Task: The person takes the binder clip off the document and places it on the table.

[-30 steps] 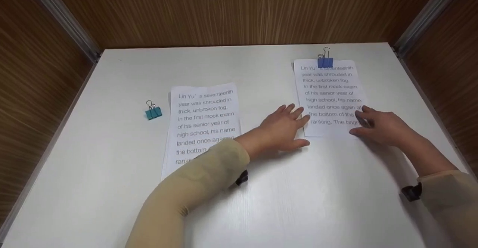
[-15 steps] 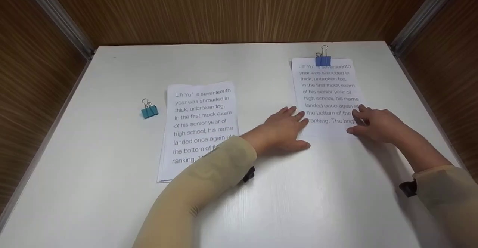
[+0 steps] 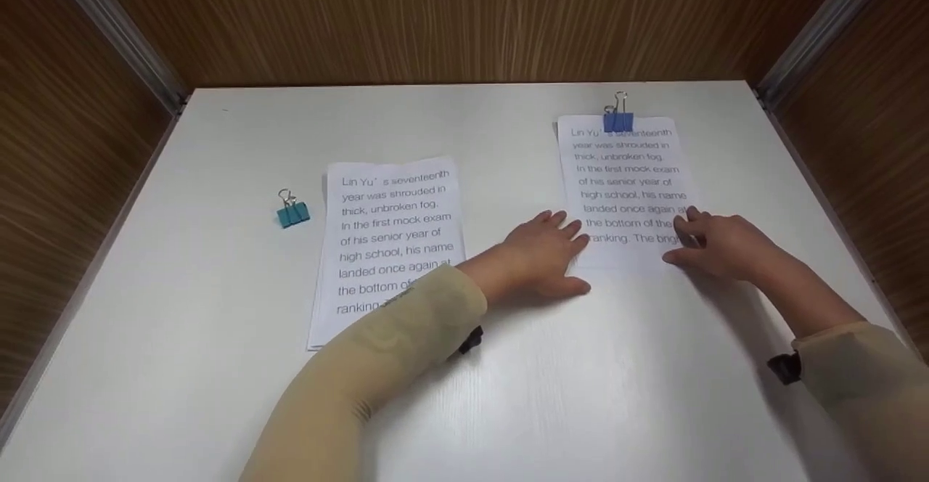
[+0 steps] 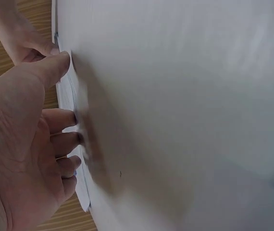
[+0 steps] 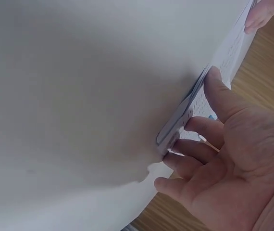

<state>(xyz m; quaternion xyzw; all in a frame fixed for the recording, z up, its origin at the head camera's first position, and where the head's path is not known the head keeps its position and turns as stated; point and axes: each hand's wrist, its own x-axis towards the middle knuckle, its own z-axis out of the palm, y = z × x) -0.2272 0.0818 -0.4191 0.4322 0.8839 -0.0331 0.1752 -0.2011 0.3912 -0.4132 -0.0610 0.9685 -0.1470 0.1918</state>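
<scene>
A stack of printed paper sheets (image 3: 628,177) lies at the right of the table, with a blue binder clip (image 3: 618,122) on its far edge. My left hand (image 3: 541,257) rests at the stack's left edge, fingers spread and fingertips touching it. At the near right corner is my right hand (image 3: 711,246). Its loosely bent fingers touch the right side, and its thumb (image 5: 218,94) lies at the near edge in the right wrist view. A second stack of printed sheets (image 3: 392,235) lies to the left, partly covered by my left sleeve. Beside it sits a teal binder clip (image 3: 293,214).
The white table (image 3: 239,133) ends at brown wood-grain panels (image 3: 464,25) behind and at both sides. Metal corner rails (image 3: 116,25) stand at the back corners. My left forearm (image 3: 377,366) crosses the near part of the left stack.
The clipped stack has slid slightly to the left, and both hands have moved with it, keeping their places at its edges. The left stack and the teal clip lie where they were.
</scene>
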